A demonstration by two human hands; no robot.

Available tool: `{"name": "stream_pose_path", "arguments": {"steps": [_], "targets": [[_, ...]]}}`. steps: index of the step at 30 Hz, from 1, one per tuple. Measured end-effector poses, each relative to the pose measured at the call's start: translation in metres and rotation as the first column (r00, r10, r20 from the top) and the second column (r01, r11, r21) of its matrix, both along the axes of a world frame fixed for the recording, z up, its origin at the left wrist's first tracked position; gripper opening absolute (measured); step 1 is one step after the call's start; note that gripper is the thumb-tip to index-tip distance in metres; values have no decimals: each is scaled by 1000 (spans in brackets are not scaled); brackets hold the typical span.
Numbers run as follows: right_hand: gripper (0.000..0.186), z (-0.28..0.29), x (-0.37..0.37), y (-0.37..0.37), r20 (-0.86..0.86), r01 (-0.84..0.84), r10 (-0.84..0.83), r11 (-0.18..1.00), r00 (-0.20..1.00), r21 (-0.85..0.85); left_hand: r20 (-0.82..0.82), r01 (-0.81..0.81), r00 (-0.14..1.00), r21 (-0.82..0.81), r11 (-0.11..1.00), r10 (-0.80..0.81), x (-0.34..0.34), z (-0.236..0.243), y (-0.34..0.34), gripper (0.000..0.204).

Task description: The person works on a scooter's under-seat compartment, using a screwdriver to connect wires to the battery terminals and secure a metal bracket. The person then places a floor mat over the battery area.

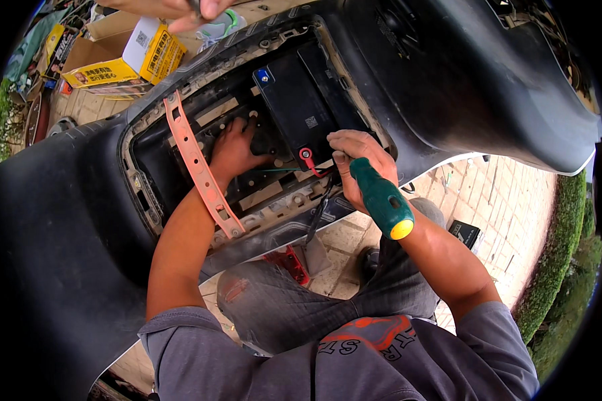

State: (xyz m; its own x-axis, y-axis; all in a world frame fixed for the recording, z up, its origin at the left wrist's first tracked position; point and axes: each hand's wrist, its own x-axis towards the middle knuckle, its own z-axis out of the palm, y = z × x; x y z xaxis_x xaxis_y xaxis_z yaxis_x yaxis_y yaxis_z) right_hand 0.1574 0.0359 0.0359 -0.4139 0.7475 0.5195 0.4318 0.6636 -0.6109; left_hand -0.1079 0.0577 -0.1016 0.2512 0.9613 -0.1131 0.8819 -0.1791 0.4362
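My left hand (pixel 235 150) reaches down into the open compartment beside a black battery (pixel 294 100). Its fingers are spread against the compartment's floor, and I see nothing in its grasp. Over my left wrist crosses a salmon-coloured metal strap (pixel 195 157) with holes. My right hand (pixel 366 155) is at the battery's near right corner. Tucked between its thumb and palm is a green screwdriver (pixel 381 197) with a yellow butt end, its shaft hidden. A red terminal connector (pixel 306 155) with a red wire sits on the battery's near end.
Dark bodywork (pixel 441 80) of a vehicle surrounds the compartment's rim (pixel 281 204). Another person's hand (pixel 197 8) shows at the top edge. A yellow and white cardboard box (pixel 124 57) stands open beyond, at the left. A small black box (pixel 464 232) lies on the paving at the right.
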Motion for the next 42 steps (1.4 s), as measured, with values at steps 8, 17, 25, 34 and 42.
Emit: {"name": "stream_pose_path", "arguments": {"steps": [8,17,25,34,42], "targets": [[32,-2,0,-1,5,-4,4,1000,1000,9,181,-28,984,163,986,-2,-33,-7,4,61],[26,-2,2,-1,-101,-86,93,994,991,73,-21,21,1000,-74,997,-22,-70,-23,-30,50],[13,3,-9,-7,-204,-87,101,993,974,79,96,-63,976,-734,677,195,-120,-28,-59,27],[6,7,-1,-12,-160,-37,35,999,986,-7,25,-389,900,-407,826,436,-85,84,-103,28],[12,40,14,-79,-495,-191,117,976,861,-101,648,-344,-704,-670,658,292,35,173,-222,31]]}}
